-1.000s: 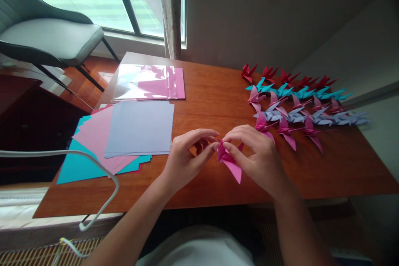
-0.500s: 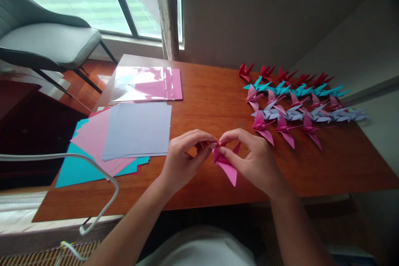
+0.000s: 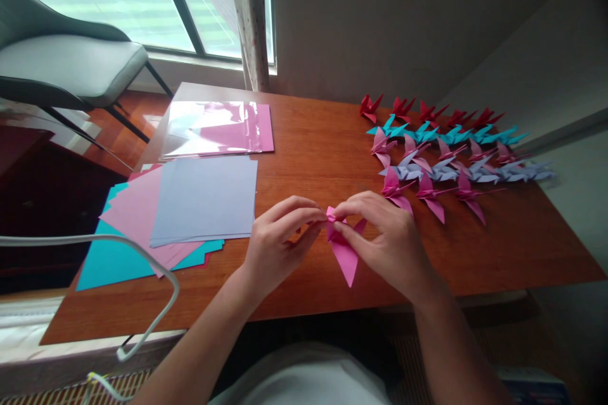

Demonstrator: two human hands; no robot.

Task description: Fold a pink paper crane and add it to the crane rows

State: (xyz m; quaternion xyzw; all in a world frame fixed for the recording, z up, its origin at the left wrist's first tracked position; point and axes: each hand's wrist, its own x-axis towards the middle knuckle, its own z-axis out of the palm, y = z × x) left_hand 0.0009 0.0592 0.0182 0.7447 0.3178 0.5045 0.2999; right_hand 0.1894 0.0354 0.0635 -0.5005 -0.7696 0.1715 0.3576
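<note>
Your right grip (image 3: 392, 247) pinches a bright-pink folded paper piece (image 3: 344, 259) between thumb and forefinger above the reddish-brown wooden counter (image 3: 313, 164), its long point angled down toward you. Your left grip (image 3: 280, 247) meets the piece's left edge with bunched fingertips; whether they pinch it cannot be told, and your fingers cover much of the folded middle.

To the right stand rows of folded paper birds: three deep-pink birds (image 3: 430, 196) nearest you, then lavender birds (image 3: 441, 171), light-pink birds (image 3: 380, 147), turquoise birds (image 3: 425, 133) and red birds (image 3: 426, 112). Overlap and blur muddle the far right ends.

At left, square lavender sheets (image 3: 204, 199) partly hide fanned light-pink sheets (image 3: 130, 212) and turquoise sheets (image 3: 109, 262). Beyond them, a glossy clear plastic sleeve (image 3: 209, 126) shows pink paper (image 3: 266, 130), which also extends past its right edge; glare masks other contents. A white cable (image 3: 173, 291) and a grey chair (image 3: 71, 63) are cut off by the frame's left edge.
</note>
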